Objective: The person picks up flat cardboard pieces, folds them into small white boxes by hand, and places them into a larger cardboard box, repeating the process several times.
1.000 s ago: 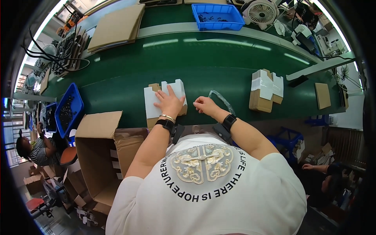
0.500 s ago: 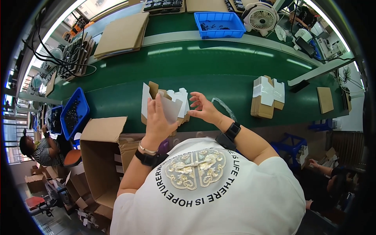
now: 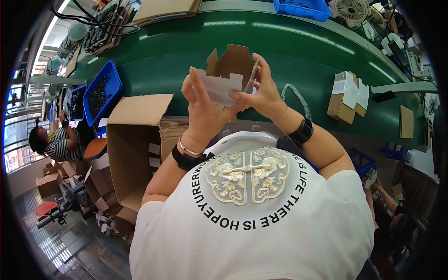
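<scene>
A small carton (image 3: 223,87), white outside and brown inside, is held upright and open-topped above the front of the green bench. My left hand (image 3: 201,100) supports its left side, fingers pointing up and thumb toward the bottom. On the other side, my right hand (image 3: 267,93) pinches the right side flap between thumb and fingers. The brown back panel and a side flap stand up above the opening. My hands hide most of the lower part of the carton and whatever lies behind it.
Flat white-and-brown cartons (image 3: 345,98) lie stacked at the right, near a curled clear plastic strip (image 3: 297,100). A large open cardboard box (image 3: 135,154) stands left of me. Blue trays (image 3: 103,88) hold small black parts. A co-worker (image 3: 60,140) sits far left.
The carton has been raised and opened out into a box shape. My right hand, empty and open before, has closed on its right flap. The view has shifted.
</scene>
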{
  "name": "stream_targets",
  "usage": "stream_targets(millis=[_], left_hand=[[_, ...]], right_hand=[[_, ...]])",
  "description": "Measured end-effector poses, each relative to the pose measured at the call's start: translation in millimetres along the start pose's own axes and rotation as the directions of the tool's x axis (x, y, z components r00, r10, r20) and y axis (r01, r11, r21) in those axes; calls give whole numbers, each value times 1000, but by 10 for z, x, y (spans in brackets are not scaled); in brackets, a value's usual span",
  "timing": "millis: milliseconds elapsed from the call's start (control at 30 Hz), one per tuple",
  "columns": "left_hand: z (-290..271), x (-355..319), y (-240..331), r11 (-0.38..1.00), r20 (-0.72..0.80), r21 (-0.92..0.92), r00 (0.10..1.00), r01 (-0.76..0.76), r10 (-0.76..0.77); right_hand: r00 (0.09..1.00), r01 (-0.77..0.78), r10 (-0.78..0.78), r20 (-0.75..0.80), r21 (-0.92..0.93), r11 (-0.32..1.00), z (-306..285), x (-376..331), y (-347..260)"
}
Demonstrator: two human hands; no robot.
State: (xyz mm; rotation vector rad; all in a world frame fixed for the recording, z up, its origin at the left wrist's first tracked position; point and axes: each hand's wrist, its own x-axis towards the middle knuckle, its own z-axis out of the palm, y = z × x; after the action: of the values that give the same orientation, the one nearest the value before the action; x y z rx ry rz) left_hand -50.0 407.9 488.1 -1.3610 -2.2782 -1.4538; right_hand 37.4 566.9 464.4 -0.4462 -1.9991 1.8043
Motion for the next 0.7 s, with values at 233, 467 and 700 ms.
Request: stream_targets(millis=[233,467,700], left_hand=[[-600,182,-156,878,512,-406,859,252,-10],[-564,124,-312,836,685,-490,702,247,194],[-363,-120,-239,757,566,-519,823,396,-43]], right_hand=[[936,104,-100,339,8,995,-417,-294,-60],[881,70,-113,459,110,991,-348,-422,-43],[865,-184,75,496,173,968,-360,-474,-64]])
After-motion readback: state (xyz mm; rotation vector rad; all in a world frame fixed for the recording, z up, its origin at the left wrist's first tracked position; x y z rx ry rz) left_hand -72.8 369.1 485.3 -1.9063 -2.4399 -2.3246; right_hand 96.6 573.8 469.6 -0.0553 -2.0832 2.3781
